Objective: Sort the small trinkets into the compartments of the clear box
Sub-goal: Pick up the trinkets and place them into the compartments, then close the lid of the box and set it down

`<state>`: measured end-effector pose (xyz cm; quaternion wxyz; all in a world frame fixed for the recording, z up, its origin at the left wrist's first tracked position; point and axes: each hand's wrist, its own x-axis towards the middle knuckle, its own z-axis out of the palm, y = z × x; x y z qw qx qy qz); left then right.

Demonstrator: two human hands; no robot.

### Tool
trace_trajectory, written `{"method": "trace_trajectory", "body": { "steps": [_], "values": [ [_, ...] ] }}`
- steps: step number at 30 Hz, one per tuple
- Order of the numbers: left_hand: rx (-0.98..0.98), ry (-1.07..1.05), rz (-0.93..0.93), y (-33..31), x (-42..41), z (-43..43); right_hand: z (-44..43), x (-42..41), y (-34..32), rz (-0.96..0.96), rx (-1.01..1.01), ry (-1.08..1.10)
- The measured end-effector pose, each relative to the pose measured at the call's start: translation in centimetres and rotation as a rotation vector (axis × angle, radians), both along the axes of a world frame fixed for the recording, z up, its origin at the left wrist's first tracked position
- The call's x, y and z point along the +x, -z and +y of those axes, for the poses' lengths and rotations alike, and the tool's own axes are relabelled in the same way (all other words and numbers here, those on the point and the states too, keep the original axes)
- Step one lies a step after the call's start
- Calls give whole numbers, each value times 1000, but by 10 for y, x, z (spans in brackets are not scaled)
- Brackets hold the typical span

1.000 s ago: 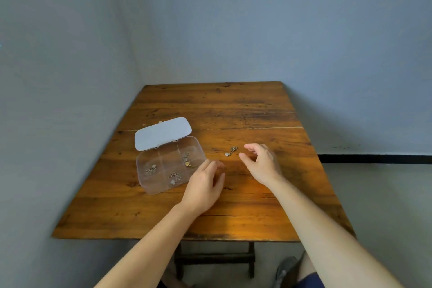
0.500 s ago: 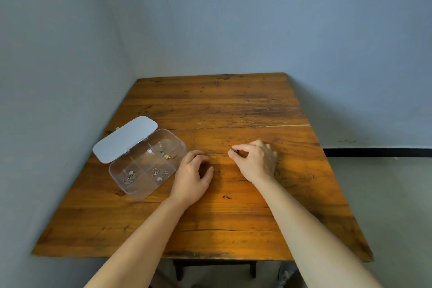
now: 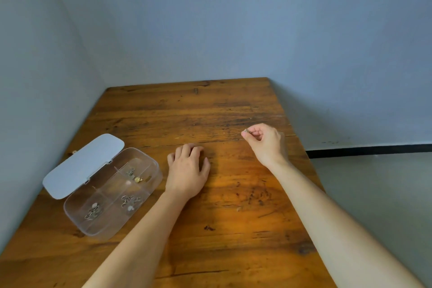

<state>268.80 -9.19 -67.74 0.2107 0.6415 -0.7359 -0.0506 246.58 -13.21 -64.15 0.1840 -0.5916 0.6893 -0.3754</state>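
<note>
A wooden table [image 3: 210, 112] fills the lower part of the view, its top made of broad planks with dark grain streaks, knots and scuffs under a warm orange finish. It stands in a corner of smooth, matte blue-grey walls [image 3: 210, 18].

Toward the table's left edge sits the clear box [image 3: 112, 196], a shallow plastic tray with rounded corners, split by thin dividers into compartments. Its flat, pale, rounded lid [image 3: 83, 165] is swung open on the side of the box farther from the person.

Right of the box, touching or nearly touching its near corner with the wrist side, the left hand [image 3: 187, 170] lies palm down on the table, fingers loosely curled and holding nothing.

Well right of the box, the right hand [image 3: 266, 142] is lifted above the table, thumb and forefinger pinched together on a small metal trinket [image 3: 246, 131], too small to make out its shape.

Inside the box lie more trinkets: a small gold-coloured piece [image 3: 138, 179] in a far compartment, and tangled silvery wire pieces [image 3: 128, 200] and [image 3: 92, 211] in near compartments.
</note>
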Motion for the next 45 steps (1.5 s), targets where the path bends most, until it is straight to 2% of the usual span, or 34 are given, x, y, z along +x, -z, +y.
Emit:
{"method": "trace_trajectory", "body": {
  "steps": [4,6,10,15,21,24,26,28,31,34,39,43,45],
  "values": [
    [-26,3,-15,7,2,-2,-28,-7,3,20,-64,35],
    [-37,6,-14,9,3,-4,-31,-8,15,45,-5,24],
    [-45,-7,-25,11,2,-4,-30,-7,35,270,66,-12],
    [-17,-12,-22,7,1,-4,-27,-6,31,353,87,-21],
    [121,-21,-30,-13,-3,2,-2,1,24,235,147,-80],
    [222,34,126,-38,0,6,18,12,18,152,197,-140],
    [185,48,233,-58,12,16,31,26,13,199,217,-167],
    [86,31,260,-72,32,30,43,47,8,217,221,-195],
    [-9,-63,247,-77,73,52,60,87,0,110,234,-276],
    [-18,-220,303,-70,117,71,79,128,-8,23,250,-397],
    [3,-562,600,-58,173,97,109,182,-12,58,327,-591],
    [96,-666,925,-52,187,109,120,202,-9,209,396,-627],
    [103,-663,1053,-51,192,108,122,200,-8,225,386,-621]
  ]
}}
